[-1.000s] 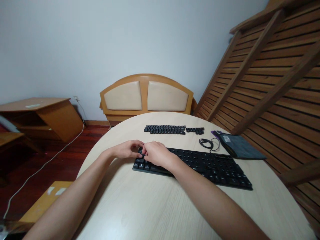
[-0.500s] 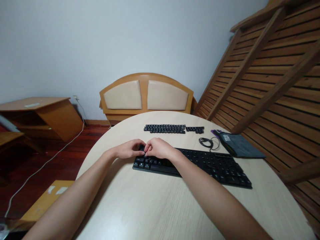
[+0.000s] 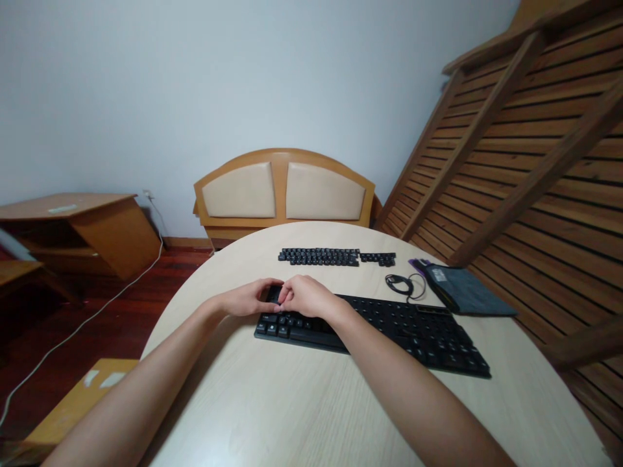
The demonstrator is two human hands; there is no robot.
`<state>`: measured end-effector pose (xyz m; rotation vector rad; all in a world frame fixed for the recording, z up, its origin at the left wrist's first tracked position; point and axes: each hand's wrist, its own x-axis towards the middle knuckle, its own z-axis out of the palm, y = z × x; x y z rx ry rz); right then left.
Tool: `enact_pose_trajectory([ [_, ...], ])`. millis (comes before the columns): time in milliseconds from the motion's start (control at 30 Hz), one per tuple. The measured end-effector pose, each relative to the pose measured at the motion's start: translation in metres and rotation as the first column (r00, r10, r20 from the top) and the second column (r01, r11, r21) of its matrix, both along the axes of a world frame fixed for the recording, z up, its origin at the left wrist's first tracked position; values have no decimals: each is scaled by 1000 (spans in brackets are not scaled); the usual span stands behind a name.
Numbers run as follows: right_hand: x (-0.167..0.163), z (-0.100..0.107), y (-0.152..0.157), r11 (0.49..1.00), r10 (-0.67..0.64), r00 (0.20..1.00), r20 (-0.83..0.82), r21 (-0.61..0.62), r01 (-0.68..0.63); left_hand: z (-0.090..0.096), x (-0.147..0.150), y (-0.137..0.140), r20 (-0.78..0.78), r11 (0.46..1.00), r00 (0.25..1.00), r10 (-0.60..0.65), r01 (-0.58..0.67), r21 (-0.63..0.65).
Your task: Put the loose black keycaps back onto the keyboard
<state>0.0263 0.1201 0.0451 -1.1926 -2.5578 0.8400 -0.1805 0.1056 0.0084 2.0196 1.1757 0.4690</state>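
Note:
A black keyboard lies on the round table, many of its key places showing small posts without caps. Over its upper left part, my left hand rests with the thumb and fingers apart, framing a dark patch of the keyboard. My right hand is closed in a pinch at the same spot, its fingertips close to my left fingers. Whatever sits in the pinch is too small and hidden to make out. Behind the hands, black keycaps lie in rows, with a smaller group of keycaps to their right.
A coiled black cable lies behind the keyboard. A grey cloth pouch with purple at its edge is at the table's right side. Beyond the pale table stand a padded headboard and a slatted wooden frame.
The view has tilted up slightly, so everything sits a little lower. Both hands stay at the keyboard's upper left, with a bit more gap showing between my left thumb and fingers.

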Motion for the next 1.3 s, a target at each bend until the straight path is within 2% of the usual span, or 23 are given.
enact_pose_trajectory([
  [333, 0, 4, -6, 999, -6, 999, 31, 46, 4, 9, 6, -3, 14, 998, 998, -56, 56, 27],
  [667, -1, 1, -4, 998, 13, 1000, 15, 57, -14, 4, 2, 1, -7, 997, 998, -61, 61, 36],
  [900, 0, -1, -3, 997, 23, 1000, 4, 70, -24, 6, 5, 0, -19, 997, 998, -62, 63, 37],
  [1167, -3, 3, 0, 996, 59, 996, 60, 65, -63, 5, 6, 0, -31, 998, 998, -52, 54, 37],
  [1233, -4, 4, 5, 993, 74, 993, 88, 88, -82, 2, 4, 2, -29, 998, 998, -53, 54, 29],
  [1300, -4, 4, 13, 987, 20, 993, 115, 159, -38, -3, 1, 4, -21, 999, 999, -45, 45, 10],
])
